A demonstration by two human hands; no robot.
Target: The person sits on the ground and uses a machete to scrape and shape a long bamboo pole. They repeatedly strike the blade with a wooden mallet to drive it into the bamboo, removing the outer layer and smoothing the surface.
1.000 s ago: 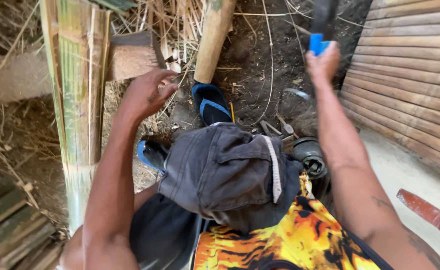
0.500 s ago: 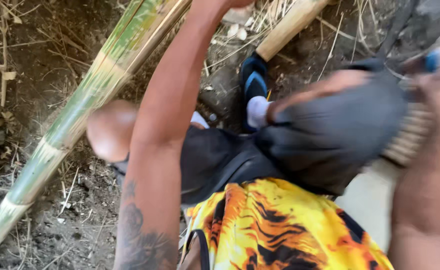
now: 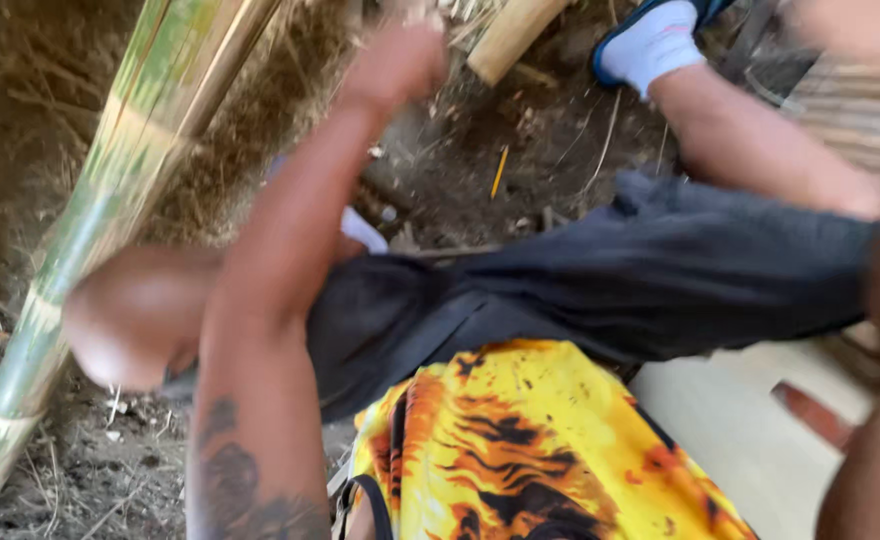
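Observation:
The picture is blurred by motion. My left arm reaches up the middle of the view, and my left hand [image 3: 400, 65] looks curled, just right of a long green and yellow bamboo pole [image 3: 110, 230] that leans from bottom left to top. I cannot see anything in that hand. A short tan bamboo piece [image 3: 510, 35] lies just beyond it. My right forearm runs up the right edge. A blurred patch at the top right seems to be my right hand [image 3: 845, 25], and its grip is unclear.
My bare knee [image 3: 130, 320], dark shorts [image 3: 580, 280] and flame-patterned shirt [image 3: 520, 450] fill the foreground. A foot in a white sock and blue shoe [image 3: 650, 40] rests on dirt with dry straw. Woven bamboo slats [image 3: 860, 110] and a pale floor [image 3: 740, 430] lie to the right.
The view has swung and tilted. My left arm has stretched further up beside the bamboo pole. The blue-handled thing in my right hand one second ago no longer shows.

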